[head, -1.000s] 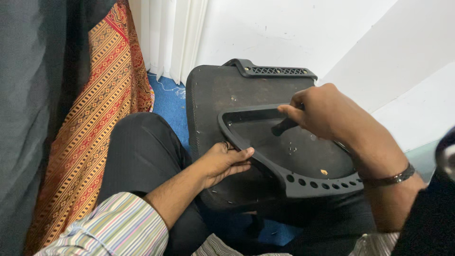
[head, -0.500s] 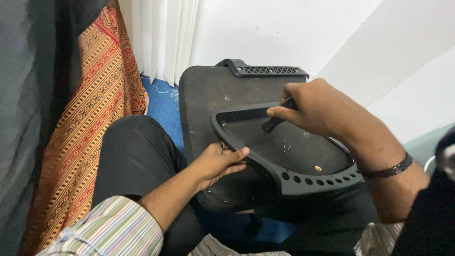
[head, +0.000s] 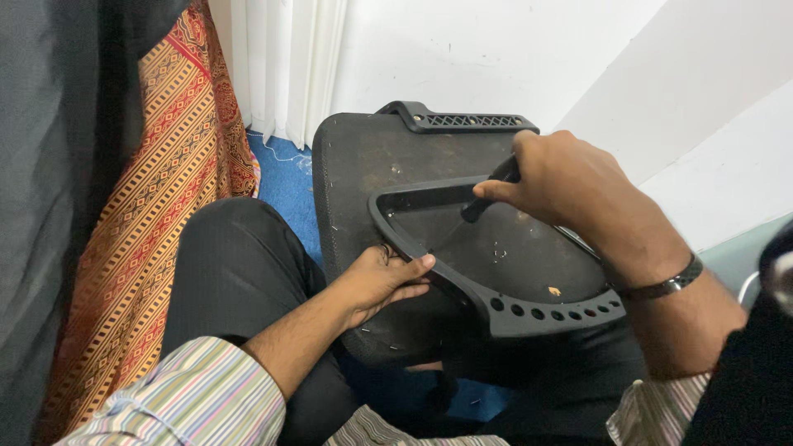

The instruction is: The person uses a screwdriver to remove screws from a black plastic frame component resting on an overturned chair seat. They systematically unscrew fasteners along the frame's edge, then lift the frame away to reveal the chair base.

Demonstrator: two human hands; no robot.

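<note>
Far left: dark grey fabric, hung down the edge of view. Just beside it, a patterned orange and red cloth, draped from top to bottom. Behind that, white vertical blinds against the white wall, with a patch of blue carpet below.

Lower left: a striped sleeve and a knee in black trousers. Left hand curled shut on the near left edge of the black plastic frame, thumb laid across the top of its rim, fingers tucked beneath; a ring seen on 1 finger.

Centre: a dark padded seat panel, propped on the lap and tilted, its far edge carrying a black bracket with a lattice slot. Black plastic frame laid on top of the panel, D-shaped, with a row of round holes along its near curved edge. Small staples dotted along the panel's left rim; a small orange speck inside the frame.

Right: right hand closed tight around a black tool handle, its tip pressed down inside the frame near the far left corner. Tool's working end too dark to make out. A dark metal bracelet worn on that wrist. Far right: a dark blurred object at the edge.
</note>
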